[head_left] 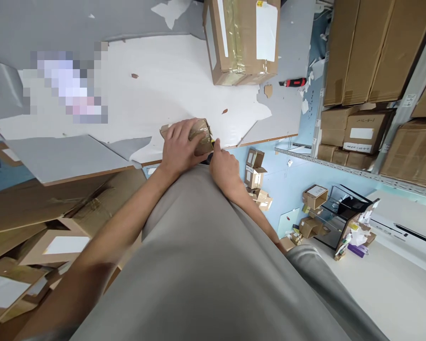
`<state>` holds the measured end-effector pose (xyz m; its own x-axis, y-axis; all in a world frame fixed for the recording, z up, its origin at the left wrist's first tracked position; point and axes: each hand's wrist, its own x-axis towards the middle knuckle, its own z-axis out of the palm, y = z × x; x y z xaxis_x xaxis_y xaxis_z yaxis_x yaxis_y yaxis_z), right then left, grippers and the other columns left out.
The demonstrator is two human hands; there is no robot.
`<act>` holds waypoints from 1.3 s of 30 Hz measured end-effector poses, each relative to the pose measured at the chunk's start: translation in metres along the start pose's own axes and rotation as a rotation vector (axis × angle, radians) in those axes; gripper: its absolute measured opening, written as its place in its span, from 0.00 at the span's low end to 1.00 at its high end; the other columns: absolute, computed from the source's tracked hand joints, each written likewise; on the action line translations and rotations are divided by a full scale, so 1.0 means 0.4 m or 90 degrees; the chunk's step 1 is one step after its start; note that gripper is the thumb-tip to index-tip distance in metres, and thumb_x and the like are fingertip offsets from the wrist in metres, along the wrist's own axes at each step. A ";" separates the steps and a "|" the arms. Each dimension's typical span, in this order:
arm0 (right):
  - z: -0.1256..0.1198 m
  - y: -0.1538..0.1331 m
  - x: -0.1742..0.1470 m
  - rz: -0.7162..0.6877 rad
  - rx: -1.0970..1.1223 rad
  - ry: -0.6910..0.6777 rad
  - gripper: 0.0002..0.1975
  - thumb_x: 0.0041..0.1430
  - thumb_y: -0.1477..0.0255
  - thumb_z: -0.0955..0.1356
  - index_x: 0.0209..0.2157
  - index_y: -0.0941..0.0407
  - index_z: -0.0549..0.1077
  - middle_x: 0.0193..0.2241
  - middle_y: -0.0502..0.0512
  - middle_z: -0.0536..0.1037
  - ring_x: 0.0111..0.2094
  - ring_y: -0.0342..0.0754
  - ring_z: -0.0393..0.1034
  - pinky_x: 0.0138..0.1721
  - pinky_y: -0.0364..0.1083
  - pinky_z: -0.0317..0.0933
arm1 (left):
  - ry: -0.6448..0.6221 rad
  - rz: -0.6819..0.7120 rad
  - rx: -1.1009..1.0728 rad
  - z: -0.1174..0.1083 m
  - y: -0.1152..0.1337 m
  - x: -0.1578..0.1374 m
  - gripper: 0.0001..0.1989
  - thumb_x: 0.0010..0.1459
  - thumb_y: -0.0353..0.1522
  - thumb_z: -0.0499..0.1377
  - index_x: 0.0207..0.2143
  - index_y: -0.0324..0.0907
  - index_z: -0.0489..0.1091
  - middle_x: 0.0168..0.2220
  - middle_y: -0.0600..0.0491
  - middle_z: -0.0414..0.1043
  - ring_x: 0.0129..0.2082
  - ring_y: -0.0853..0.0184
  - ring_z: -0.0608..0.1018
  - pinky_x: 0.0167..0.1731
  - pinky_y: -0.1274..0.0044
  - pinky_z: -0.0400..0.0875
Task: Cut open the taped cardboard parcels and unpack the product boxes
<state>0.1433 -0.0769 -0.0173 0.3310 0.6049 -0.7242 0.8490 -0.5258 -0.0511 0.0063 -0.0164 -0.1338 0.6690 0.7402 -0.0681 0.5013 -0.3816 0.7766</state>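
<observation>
At the near edge of the table, my left hand [181, 147] is wrapped over a small brown cardboard box [200, 137], its fingers on the top and the thumb on the near side. Shiny clear tape covers part of the box. My right hand [224, 166] is closed at the box's right end, with the index finger pointing along it. A bit of yellow and black shows between this hand and the box; it looks like a utility knife [213, 142], mostly hidden by my fingers.
A large taped carton [243, 42] stands farther back on the white-covered table [156, 85]. Right of it lies a red-and-black utility knife [293, 83]. Open boxes [67, 246] crowd the lower left. Shelves of cartons [362, 128] rise at the right.
</observation>
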 end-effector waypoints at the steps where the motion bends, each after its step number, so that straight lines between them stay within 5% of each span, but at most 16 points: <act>1: 0.000 0.003 -0.003 0.011 -0.009 -0.008 0.39 0.80 0.75 0.58 0.88 0.60 0.48 0.56 0.79 0.86 0.58 0.70 0.85 0.60 0.67 0.78 | -0.002 0.002 0.003 0.003 -0.001 -0.002 0.33 0.66 0.47 0.70 0.70 0.56 0.74 0.79 0.40 0.67 0.79 0.35 0.68 0.76 0.37 0.59; 7: 0.017 0.051 0.031 0.025 -0.035 -0.100 0.32 0.77 0.78 0.61 0.78 0.62 0.69 0.58 0.78 0.86 0.61 0.70 0.84 0.60 0.62 0.78 | 0.014 -0.007 0.031 0.000 -0.004 0.004 0.35 0.66 0.51 0.69 0.73 0.59 0.71 0.80 0.41 0.66 0.80 0.35 0.67 0.76 0.37 0.59; 15: -0.035 0.126 -0.030 -0.022 0.060 0.002 0.35 0.82 0.70 0.56 0.85 0.58 0.58 0.52 0.70 0.90 0.54 0.71 0.86 0.59 0.64 0.77 | 0.003 -0.040 0.041 -0.011 0.006 0.007 0.37 0.66 0.51 0.70 0.74 0.59 0.69 0.81 0.40 0.64 0.80 0.34 0.66 0.75 0.36 0.58; 25: -0.058 0.122 0.026 -0.117 0.040 -0.060 0.34 0.82 0.71 0.60 0.84 0.58 0.61 0.55 0.71 0.90 0.57 0.71 0.85 0.62 0.64 0.76 | 0.024 -0.037 0.060 0.014 -0.017 -0.017 0.35 0.64 0.51 0.72 0.71 0.59 0.72 0.80 0.41 0.66 0.80 0.35 0.67 0.76 0.37 0.58; 29: -0.049 0.177 0.056 -0.170 0.144 -0.048 0.32 0.81 0.69 0.61 0.81 0.56 0.67 0.58 0.66 0.90 0.56 0.67 0.86 0.63 0.62 0.77 | 0.066 -0.039 0.050 0.018 -0.041 -0.027 0.34 0.63 0.55 0.72 0.67 0.57 0.74 0.78 0.40 0.68 0.77 0.33 0.70 0.74 0.37 0.60; 32: -0.026 0.229 0.104 -0.168 0.297 -0.028 0.30 0.83 0.64 0.61 0.79 0.53 0.70 0.56 0.61 0.90 0.47 0.59 0.90 0.59 0.57 0.80 | 0.081 -0.054 0.048 0.000 -0.041 -0.031 0.36 0.63 0.57 0.72 0.68 0.55 0.74 0.77 0.37 0.68 0.76 0.31 0.71 0.73 0.37 0.62; 35: 0.008 0.279 0.177 -0.121 0.446 0.000 0.31 0.84 0.57 0.60 0.80 0.51 0.67 0.60 0.61 0.89 0.36 0.52 0.89 0.48 0.53 0.84 | 0.096 -0.063 0.040 -0.024 -0.012 -0.030 0.43 0.63 0.60 0.72 0.73 0.53 0.70 0.76 0.34 0.67 0.76 0.30 0.70 0.73 0.37 0.64; 39: 0.032 0.341 0.269 -0.068 0.526 0.074 0.35 0.83 0.51 0.60 0.82 0.50 0.63 0.66 0.65 0.85 0.35 0.51 0.88 0.41 0.52 0.85 | 0.114 -0.058 0.034 -0.027 0.031 -0.025 0.55 0.61 0.63 0.73 0.81 0.52 0.59 0.77 0.34 0.65 0.78 0.31 0.67 0.76 0.39 0.64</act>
<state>0.2895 -0.0912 -0.1110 0.3446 0.7105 -0.6136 0.3181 -0.7033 -0.6357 0.0000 -0.0224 -0.1165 0.5137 0.8577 -0.0200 0.5868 -0.3342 0.7375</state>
